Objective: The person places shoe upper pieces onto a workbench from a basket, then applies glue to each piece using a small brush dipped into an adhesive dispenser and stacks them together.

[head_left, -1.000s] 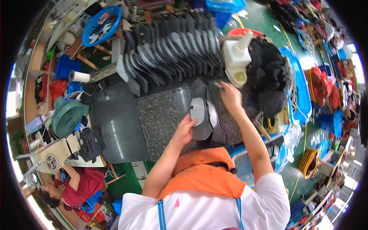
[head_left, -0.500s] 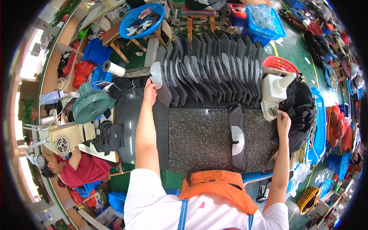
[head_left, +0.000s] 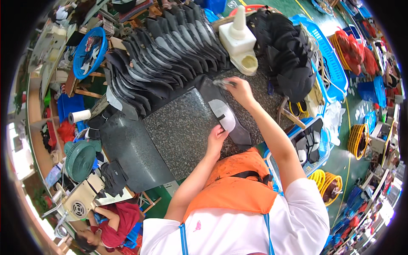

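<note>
On the speckled dark stone slab (head_left: 178, 127) lies a flat black cut piece (head_left: 240, 136), curved, with a light grey rounded patch (head_left: 222, 109) on its middle. My left hand (head_left: 216, 140) pinches the patch's near edge between thumb and fingers. My right hand (head_left: 241, 91) grips a small brush (head_left: 222, 83), its blurred head at the piece's far end. Beyond my right hand stands a white squeeze-style glue pot (head_left: 238, 36) with a cone top and a small open dish (head_left: 248, 63) at its front.
A long fanned row of black pieces with grey patches (head_left: 170, 53) lines the bench's far side. More black pieces (head_left: 291, 59) are heaped at right, beside a blue basket (head_left: 329, 63). At left are a green fan (head_left: 80, 157) and a person (head_left: 114, 225) at a sewing machine.
My left hand has come from the row's left end to the single piece. My right hand has moved from the glue dish to that piece's far end. The view has turned.
</note>
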The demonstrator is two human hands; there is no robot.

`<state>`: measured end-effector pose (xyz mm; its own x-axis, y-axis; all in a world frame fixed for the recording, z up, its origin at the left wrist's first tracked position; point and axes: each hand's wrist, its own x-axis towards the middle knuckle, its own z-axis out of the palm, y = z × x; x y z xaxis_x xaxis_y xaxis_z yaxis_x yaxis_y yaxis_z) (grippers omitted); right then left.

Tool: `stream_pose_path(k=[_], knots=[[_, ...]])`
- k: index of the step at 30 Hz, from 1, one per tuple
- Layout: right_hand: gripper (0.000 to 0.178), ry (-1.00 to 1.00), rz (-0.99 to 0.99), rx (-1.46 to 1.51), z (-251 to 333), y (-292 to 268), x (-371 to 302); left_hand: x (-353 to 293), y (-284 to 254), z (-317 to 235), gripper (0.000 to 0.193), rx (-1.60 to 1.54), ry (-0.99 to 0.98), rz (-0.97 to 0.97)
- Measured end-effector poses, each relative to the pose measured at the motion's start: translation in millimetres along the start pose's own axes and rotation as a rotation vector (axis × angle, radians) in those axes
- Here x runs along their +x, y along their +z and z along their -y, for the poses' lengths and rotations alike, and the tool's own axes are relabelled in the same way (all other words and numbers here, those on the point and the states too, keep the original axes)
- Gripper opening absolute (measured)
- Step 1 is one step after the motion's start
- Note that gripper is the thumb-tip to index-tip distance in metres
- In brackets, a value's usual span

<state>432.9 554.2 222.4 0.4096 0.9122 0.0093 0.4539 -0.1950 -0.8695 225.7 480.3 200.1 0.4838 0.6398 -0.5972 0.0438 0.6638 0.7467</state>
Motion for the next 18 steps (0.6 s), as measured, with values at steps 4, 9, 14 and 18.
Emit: stream_pose_path(k=[4, 9, 14, 18], knots=[[0.021, 0.162, 0.265, 0.123, -20.4, -33.6, -21.7, 14.7, 14.9, 12.8, 0.036, 0.175, -0.004, -0.261], [0.021, 0.268, 0.551, 0.066, -36.6, -79.2, -90.5, 19.3, 22.9, 12.9, 0.026, 0.284, 0.117, -0.388], [0.022, -0.001, 0.519, -0.079, -40.7, -82.5, -99.9, 22.2, 28.0, 12.8, 0.014, 0.324, 0.018, -0.34], [0.019, -0.076, 0.537, -0.085, -38.0, -97.2, -108.6, 22.7, 25.1, 18.2, 0.009, 0.282, 0.027, -0.388]])
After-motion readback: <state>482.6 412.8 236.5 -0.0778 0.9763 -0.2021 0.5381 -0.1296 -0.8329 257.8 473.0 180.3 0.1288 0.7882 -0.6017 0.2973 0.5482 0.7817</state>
